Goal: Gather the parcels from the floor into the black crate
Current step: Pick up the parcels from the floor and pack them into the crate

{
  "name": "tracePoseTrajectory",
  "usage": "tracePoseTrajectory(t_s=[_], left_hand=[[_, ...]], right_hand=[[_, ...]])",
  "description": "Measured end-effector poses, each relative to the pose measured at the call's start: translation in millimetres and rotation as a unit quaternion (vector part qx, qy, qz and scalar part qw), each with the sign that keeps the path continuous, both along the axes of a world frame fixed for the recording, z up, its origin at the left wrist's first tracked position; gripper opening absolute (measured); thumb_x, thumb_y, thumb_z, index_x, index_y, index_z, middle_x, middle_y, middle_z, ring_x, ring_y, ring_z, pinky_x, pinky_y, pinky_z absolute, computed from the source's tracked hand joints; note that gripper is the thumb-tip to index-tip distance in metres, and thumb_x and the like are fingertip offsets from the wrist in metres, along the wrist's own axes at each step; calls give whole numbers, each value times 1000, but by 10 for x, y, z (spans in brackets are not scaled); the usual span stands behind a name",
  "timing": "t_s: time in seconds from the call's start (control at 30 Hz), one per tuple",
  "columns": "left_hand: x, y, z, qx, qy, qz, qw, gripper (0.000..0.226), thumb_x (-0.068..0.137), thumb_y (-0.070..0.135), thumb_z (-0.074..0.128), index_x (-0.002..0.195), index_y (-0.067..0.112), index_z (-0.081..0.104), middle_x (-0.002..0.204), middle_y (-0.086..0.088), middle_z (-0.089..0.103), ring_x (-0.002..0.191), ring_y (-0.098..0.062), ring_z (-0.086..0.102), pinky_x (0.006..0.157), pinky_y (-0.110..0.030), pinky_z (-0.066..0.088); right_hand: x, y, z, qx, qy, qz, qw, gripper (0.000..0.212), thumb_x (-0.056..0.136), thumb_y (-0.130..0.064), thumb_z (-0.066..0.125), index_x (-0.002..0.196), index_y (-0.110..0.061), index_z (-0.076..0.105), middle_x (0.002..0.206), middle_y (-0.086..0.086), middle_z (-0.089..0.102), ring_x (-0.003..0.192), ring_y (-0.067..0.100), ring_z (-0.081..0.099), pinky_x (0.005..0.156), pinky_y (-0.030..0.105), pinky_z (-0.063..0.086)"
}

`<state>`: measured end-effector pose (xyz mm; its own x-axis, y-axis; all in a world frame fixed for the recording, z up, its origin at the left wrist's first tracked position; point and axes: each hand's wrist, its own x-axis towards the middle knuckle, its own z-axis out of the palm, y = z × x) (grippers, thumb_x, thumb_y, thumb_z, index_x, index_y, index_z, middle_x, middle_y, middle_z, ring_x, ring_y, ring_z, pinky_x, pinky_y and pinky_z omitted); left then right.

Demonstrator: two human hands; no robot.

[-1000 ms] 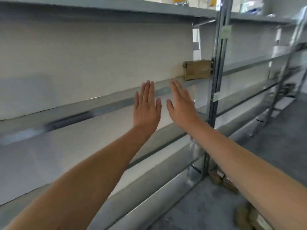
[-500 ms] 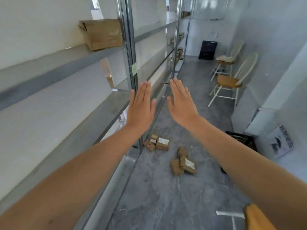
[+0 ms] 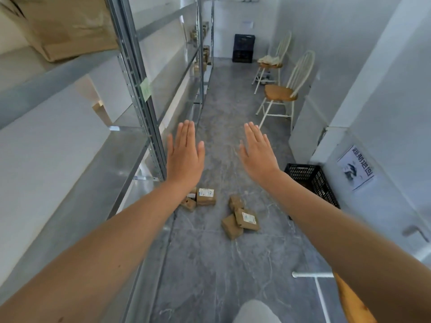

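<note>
Both hands have spread apart since half a second ago, and the view has tipped further down the aisle. The left hand (image 3: pixel 185 157) and right hand (image 3: pixel 258 155) are held out flat, backs up, with fingers straight and close together. They hold nothing and touch nothing.

Below them the parcels (image 3: pixel 242 217) lie on the grey, veined, stone-look floor (image 3: pixel 210 264). Three brown cardboard blocks lean on one another toward the right, one bearing a white label. The left cluster (image 3: pixel 205 196) sits near the foot of the shelving and is partly hidden behind the left wrist, so its count is unclear.

The black crate (image 3: pixel 312 180) stands by the right wall, near the parcels. It has lattice walls, the right forearm covers its near corner, and its inside is too dark to read.

Galvanised steel shelving (image 3: pixel 137 85) runs along the left, with perforated uprights. A creased brown carton (image 3: pixel 65 26) on it is cut off by the top edge. A white spindle-back chair (image 3: pixel 282 93) with a rounded wooden seat stands beyond the crate. At the far end is what is probably another dark crate (image 3: pixel 243 48), too small to make out clearly.
</note>
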<state>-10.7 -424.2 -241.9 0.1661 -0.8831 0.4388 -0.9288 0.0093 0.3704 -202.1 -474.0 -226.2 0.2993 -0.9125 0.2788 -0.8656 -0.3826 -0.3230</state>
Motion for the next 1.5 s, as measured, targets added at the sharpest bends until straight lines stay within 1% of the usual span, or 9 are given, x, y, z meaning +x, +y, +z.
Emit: tracePoseTrajectory(t_s=[0.3,0.47,0.6,0.73,0.83,1.0,1.17,1.3,1.5], left_hand=[[57,-981,-460,44,-4,-11,999,57,106,32,23,157,11,9,165,-2,7,152,-11,-3,124,-40,-4],[56,-1636,-635,71,2,-14,997,55,106,33,22,157,12,13,165,-1,11,151,-9,-1,124,-38,-4],[75,-2252,-685,85,-1,-12,996,56,106,36,21,157,14,13,164,1,12,151,-7,0,124,-37,-2],[7,-2756,-800,102,32,12,994,55,107,34,23,157,13,14,164,0,14,151,-9,2,124,-38,-1],[-58,-2992,-905,112,33,2,993,56,106,35,21,157,13,14,164,0,14,151,-9,2,124,-40,1],[-65,-3393,-1118,122,42,-11,992,57,105,36,21,157,14,11,165,0,11,151,-9,0,123,-33,-4],[50,-3790,-1431,164,69,-4,984,55,107,33,23,157,13,13,164,-1,13,152,-11,3,124,-37,0],[228,-4205,-1683,200,89,12,976,54,107,33,24,156,12,15,164,-2,16,152,-14,7,124,-41,4],[568,-4828,-1942,224,126,37,966,53,107,32,25,155,10,22,162,-5,23,150,-17,16,124,-42,9]], right_hand=[[219,-1032,-517,51,-11,28,998,58,105,-21,31,157,-8,10,165,5,8,152,17,1,123,34,-1],[254,-1847,-832,120,-20,28,992,58,105,-20,31,157,-8,10,165,5,10,152,17,2,124,35,2],[165,-2489,-943,126,-18,40,991,56,105,-19,30,157,-8,11,165,5,12,152,17,4,124,35,3],[48,-3016,-1011,135,-22,37,990,58,104,-18,30,157,-8,10,165,5,10,152,17,2,124,33,1],[13,-3254,-1073,152,-26,35,987,58,103,-18,31,157,-8,10,165,5,11,152,18,3,124,34,1],[60,-3605,-1231,160,-26,44,986,58,104,-19,32,157,-7,11,165,5,11,152,18,3,124,34,1],[163,-3919,-1479,194,-23,38,980,57,103,-17,35,156,-7,15,164,7,16,152,19,7,125,36,6],[250,-4306,-1651,219,-7,48,975,57,103,-17,36,156,-8,15,164,6,15,152,18,6,124,34,4],[390,-4910,-1765,254,7,20,967,56,103,-15,35,156,-8,16,163,7,17,152,18,8,123,34,5]])
